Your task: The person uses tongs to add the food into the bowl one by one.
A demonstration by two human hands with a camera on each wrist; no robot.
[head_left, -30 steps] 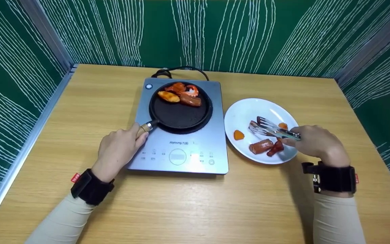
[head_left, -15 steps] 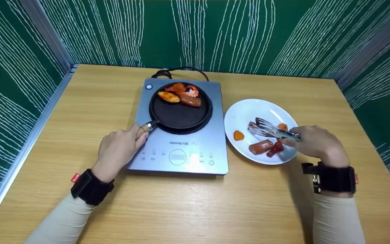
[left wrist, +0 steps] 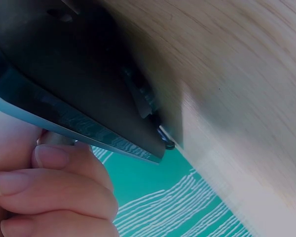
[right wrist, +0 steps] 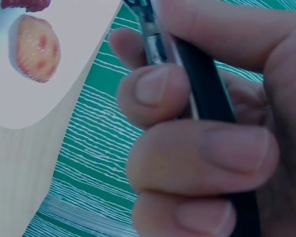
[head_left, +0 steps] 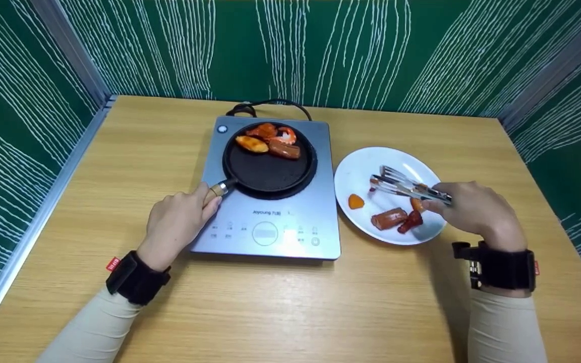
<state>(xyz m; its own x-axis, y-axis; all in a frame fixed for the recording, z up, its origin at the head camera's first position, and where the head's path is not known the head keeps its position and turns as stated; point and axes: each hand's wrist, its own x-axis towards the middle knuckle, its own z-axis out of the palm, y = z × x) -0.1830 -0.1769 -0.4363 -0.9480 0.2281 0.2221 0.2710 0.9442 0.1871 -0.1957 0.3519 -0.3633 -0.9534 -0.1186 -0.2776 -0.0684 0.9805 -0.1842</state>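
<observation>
My left hand (head_left: 177, 222) grips the wooden handle (head_left: 211, 195) of a black frying pan (head_left: 268, 171), which sits on a silver induction cooker (head_left: 265, 237). In the pan lie a yellow-brown oval piece (head_left: 251, 144), a sausage (head_left: 284, 149), a shrimp (head_left: 286, 135) and a reddish-orange piece (head_left: 262, 131). My right hand (head_left: 474, 212) holds metal food tongs (head_left: 401, 186) with its fingers curled round the dark handle (right wrist: 207, 84). The tongs' heads are over the white plate (head_left: 351, 166), partly covering a small reddish piece. A sausage (head_left: 389, 219), a dark red piece (head_left: 411, 222) and orange pieces, one at the left (head_left: 355, 201), lie there too.
The plate stands close to the cooker's right side on the wooden table (head_left: 270, 312). Behind the cooker runs a black cable (head_left: 270, 102). Green walls with white lines (head_left: 290, 50) enclose the table at the back and sides.
The tongs have turned and shifted slightly over the plate, and my right hand has moved a little right. An orange piece near the hand shows more. My left hand and the pan stay put.
</observation>
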